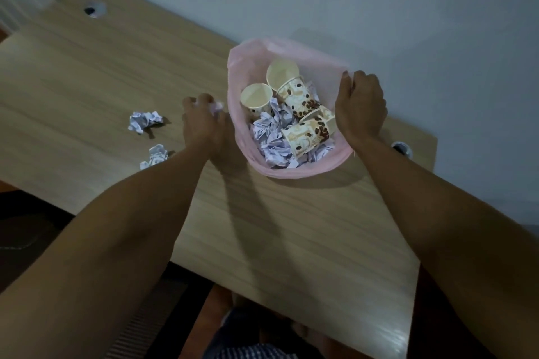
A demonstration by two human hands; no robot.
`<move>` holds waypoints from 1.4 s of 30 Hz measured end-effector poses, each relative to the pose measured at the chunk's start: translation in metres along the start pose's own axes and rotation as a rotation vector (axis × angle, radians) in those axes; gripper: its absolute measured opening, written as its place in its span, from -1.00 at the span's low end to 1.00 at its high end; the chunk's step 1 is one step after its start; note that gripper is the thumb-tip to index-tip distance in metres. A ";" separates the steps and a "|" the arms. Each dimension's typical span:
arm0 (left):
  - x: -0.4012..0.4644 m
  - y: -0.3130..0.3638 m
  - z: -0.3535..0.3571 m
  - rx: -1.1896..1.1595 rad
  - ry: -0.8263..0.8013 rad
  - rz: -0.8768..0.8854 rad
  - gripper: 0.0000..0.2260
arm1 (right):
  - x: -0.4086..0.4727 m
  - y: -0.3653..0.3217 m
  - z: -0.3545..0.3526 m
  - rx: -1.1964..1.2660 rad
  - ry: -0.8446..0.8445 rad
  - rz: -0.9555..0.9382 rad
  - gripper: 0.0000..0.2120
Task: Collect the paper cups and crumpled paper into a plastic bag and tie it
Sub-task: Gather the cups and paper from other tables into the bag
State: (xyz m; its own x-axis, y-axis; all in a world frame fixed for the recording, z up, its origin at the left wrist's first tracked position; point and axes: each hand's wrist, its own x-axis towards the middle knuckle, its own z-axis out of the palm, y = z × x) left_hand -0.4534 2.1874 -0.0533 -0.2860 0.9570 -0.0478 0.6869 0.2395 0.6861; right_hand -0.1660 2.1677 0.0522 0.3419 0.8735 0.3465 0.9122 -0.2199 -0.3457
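Your right hand (361,106) pinches the pink bag (294,169) rim; left hand (204,121) holds a paper ball (216,105). Let go & the bag flops, cups (306,135) spill.

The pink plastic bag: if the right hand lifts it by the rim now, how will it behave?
Probably floppy: the pink plastic bag is thin and sags wherever the right hand isn't gripping its rim. Likely light, holding only paper cups and crumpled paper. The cups lie loose, so they may shift.
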 end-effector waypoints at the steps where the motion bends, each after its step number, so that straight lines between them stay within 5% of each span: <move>1: -0.004 0.007 -0.006 -0.118 0.127 -0.004 -0.64 | 0.000 0.000 -0.001 0.015 0.000 0.009 -0.61; 4: -0.016 0.036 -0.030 -0.316 0.396 0.156 -0.62 | 0.002 0.000 -0.004 0.072 -0.018 0.061 -0.63; 9: -0.049 0.097 -0.036 -0.335 0.088 0.470 -0.58 | 0.000 -0.003 -0.016 0.190 -0.063 0.139 -0.69; 13: -0.066 0.111 -0.005 -0.036 0.030 0.605 -0.62 | 0.003 -0.001 -0.023 0.188 -0.076 0.149 -0.68; 18: -0.064 0.097 0.023 0.291 -0.088 0.535 -0.61 | -0.004 -0.003 -0.020 0.133 -0.121 0.056 -0.70; 24: -0.060 0.065 0.000 0.157 0.144 0.438 -0.80 | -0.014 -0.003 -0.015 0.100 -0.145 0.054 -0.72; 26: -0.048 0.055 -0.006 0.019 0.046 0.271 -0.73 | -0.014 -0.005 -0.014 0.093 -0.148 0.058 -0.71; 29: -0.028 0.039 -0.014 -0.020 -0.168 0.248 -0.55 | -0.013 -0.011 -0.014 0.084 -0.162 0.073 -0.68; 42: 0.008 0.014 -0.085 0.019 0.097 0.188 -0.53 | 0.006 -0.089 0.005 0.066 -0.191 0.028 -0.64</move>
State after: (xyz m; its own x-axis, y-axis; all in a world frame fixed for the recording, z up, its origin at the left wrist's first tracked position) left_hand -0.5028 2.1841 0.0176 -0.2138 0.9651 0.1510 0.7463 0.0616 0.6628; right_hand -0.2461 2.1945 0.0804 0.3126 0.9352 0.1665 0.8840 -0.2222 -0.4114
